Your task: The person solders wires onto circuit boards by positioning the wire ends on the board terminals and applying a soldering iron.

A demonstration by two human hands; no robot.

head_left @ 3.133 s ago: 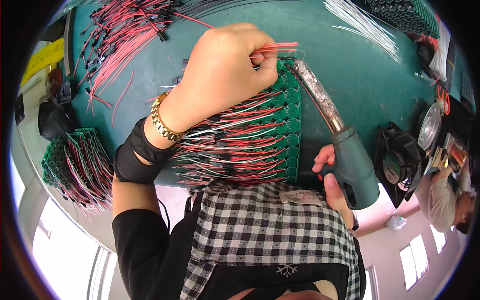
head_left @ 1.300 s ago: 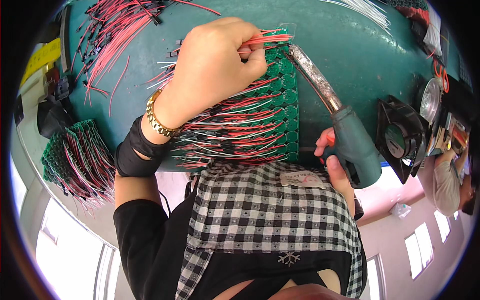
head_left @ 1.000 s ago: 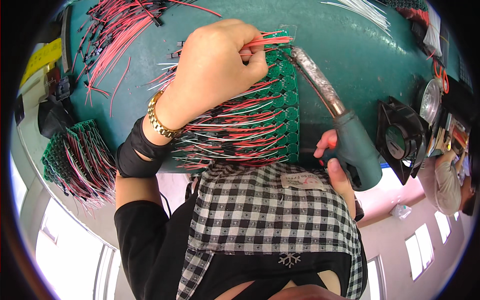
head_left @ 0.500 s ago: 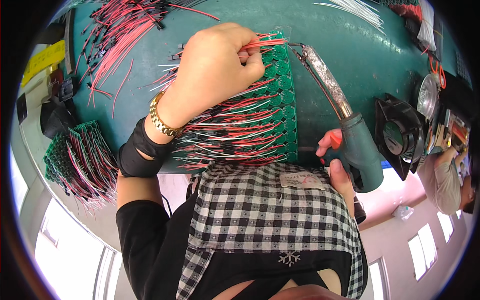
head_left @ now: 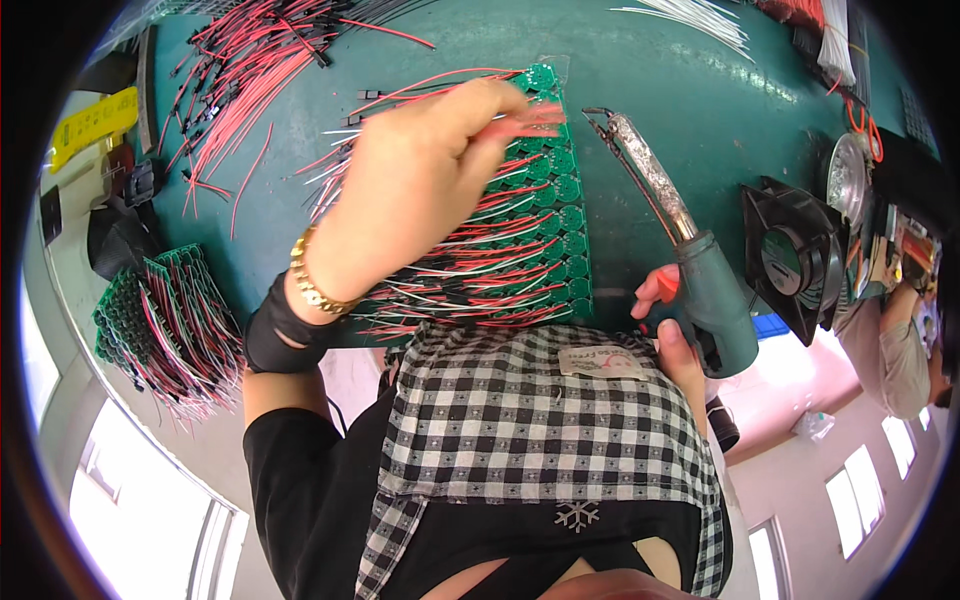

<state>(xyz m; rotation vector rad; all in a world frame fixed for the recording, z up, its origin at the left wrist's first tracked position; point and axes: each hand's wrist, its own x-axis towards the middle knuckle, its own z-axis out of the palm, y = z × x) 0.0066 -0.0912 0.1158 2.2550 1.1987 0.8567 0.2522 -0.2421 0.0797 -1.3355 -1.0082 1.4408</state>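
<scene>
A bundle of red wires (head_left: 542,122) is pinched between the thumb and fingers of my left hand (head_left: 415,175), their ends pointing right over the top rows of a green circuit-board panel (head_left: 578,255); the fingers are slightly blurred. Many red and white wires (head_left: 480,265) run leftward from the panel's lower rows, and a long red wire lies at its top row. My right hand (head_left: 677,352) is wrapped round the dark green handle of a soldering gun (head_left: 718,300), partly hidden behind it. The gun's tip stands right of the panel, apart from the red wires.
Loose red wires with black connectors (head_left: 260,75) lie at the far left, white wires (head_left: 695,22) at the far right. A stack of wired boards (head_left: 165,320) sits at the left edge. Right of the gun stand a black fan (head_left: 795,255) and a round metal dish (head_left: 850,180).
My left hand has drawn toward me with the red wires, uncovering a wire at the top row. The gun's tip, earlier at the wire ends, is now away from them.
</scene>
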